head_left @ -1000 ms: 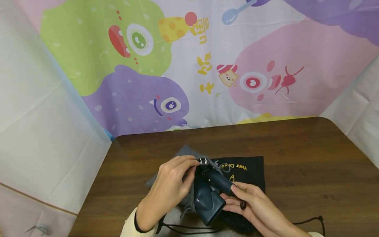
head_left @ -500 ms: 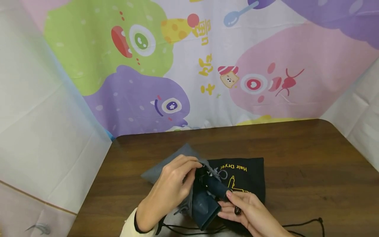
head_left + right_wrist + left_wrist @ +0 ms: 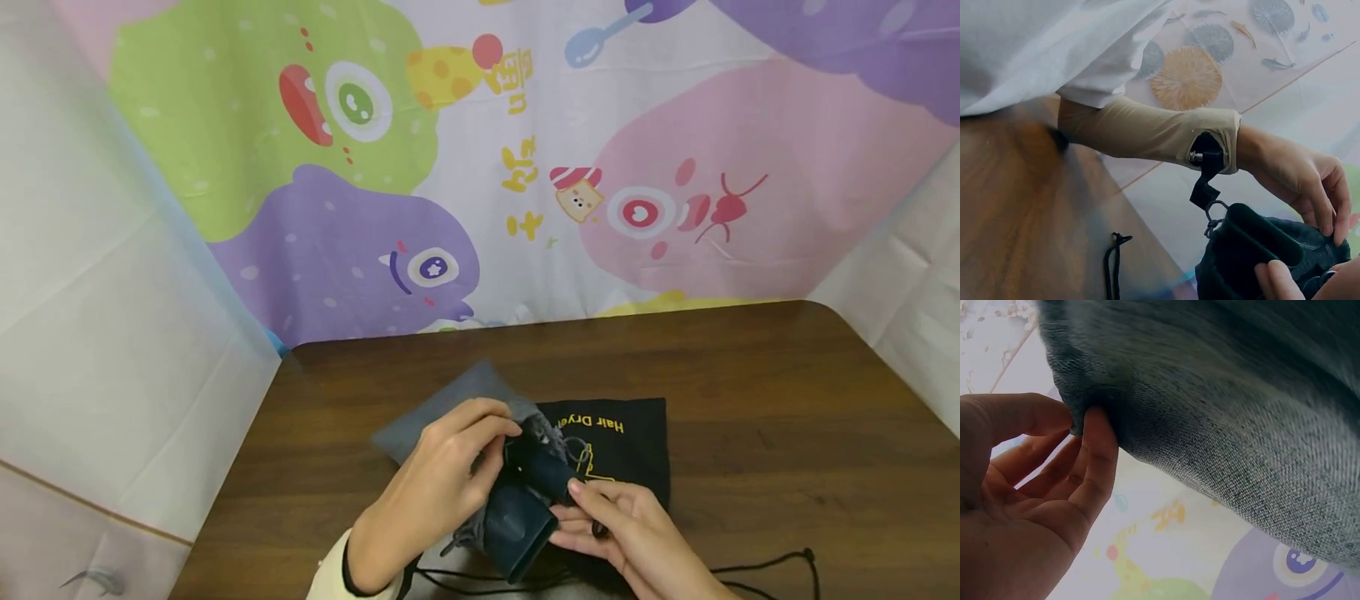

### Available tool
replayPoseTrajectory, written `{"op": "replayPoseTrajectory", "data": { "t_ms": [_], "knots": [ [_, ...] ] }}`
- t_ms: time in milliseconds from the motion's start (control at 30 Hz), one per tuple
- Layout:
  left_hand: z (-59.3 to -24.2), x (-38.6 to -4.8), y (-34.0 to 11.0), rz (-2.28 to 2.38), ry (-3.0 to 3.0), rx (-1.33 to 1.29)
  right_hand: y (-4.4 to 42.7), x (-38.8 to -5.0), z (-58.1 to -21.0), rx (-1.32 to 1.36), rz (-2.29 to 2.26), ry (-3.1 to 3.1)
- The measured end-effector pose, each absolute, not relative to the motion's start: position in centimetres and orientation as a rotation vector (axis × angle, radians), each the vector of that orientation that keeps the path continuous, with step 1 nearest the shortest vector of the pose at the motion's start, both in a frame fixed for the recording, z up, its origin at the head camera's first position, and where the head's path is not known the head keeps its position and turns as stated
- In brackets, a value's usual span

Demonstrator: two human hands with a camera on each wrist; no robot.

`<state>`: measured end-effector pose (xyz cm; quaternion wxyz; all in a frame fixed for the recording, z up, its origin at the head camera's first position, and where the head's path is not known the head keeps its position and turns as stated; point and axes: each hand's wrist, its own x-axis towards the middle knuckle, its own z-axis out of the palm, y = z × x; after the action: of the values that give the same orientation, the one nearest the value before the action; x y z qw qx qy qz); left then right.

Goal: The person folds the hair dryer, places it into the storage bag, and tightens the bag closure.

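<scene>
A folded dark blue hair dryer [image 3: 517, 529] sits partly inside a grey drawstring pouch [image 3: 450, 408], its nozzle end facing me. My left hand [image 3: 442, 475] pinches the pouch's rim between thumb and fingers; in the left wrist view the pouch cloth [image 3: 1197, 419] hangs from that pinch. With thumb and fingers, my right hand [image 3: 637, 529] holds the end of the hair dryer's handle [image 3: 543, 471]. A small dark loop hangs by the right palm. The plug is hidden from the head view. In the right wrist view the left hand [image 3: 1304, 181] grips the far rim.
A flat black bag [image 3: 630, 446] printed "Hair Dryer" lies under and right of the pouch. Black drawstring cord [image 3: 772, 562] runs along the front of the brown wooden table [image 3: 765, 383]. White cloth walls stand on both sides, with a cartoon-print curtain [image 3: 540, 292] behind.
The hair dryer and right hand have shifted left, and the handle reaches less far right. The plug prongs seen a second ago are now hidden. More of the black bag's print shows.
</scene>
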<state>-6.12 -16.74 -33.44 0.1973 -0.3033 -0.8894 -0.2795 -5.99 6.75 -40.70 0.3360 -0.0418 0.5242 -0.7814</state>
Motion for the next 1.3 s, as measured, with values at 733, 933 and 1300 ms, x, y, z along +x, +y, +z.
{"op": "replayPoseTrajectory", "data": {
  "t_ms": [733,933,1300],
  "knots": [
    [-34.4,-5.9,-15.4,-0.833,-2.541,-1.046,5.5,-7.3,-39.3,-0.164,-2.050,1.318],
    [-34.4,-5.8,-15.5,-0.867,-2.532,-1.012,5.0,-7.2,-39.3,-0.172,-2.048,1.315],
    [-35.0,-6.3,-16.0,-0.563,-2.729,-0.754,4.6,-6.7,-39.5,-0.240,-2.065,1.372]
  ]
}}
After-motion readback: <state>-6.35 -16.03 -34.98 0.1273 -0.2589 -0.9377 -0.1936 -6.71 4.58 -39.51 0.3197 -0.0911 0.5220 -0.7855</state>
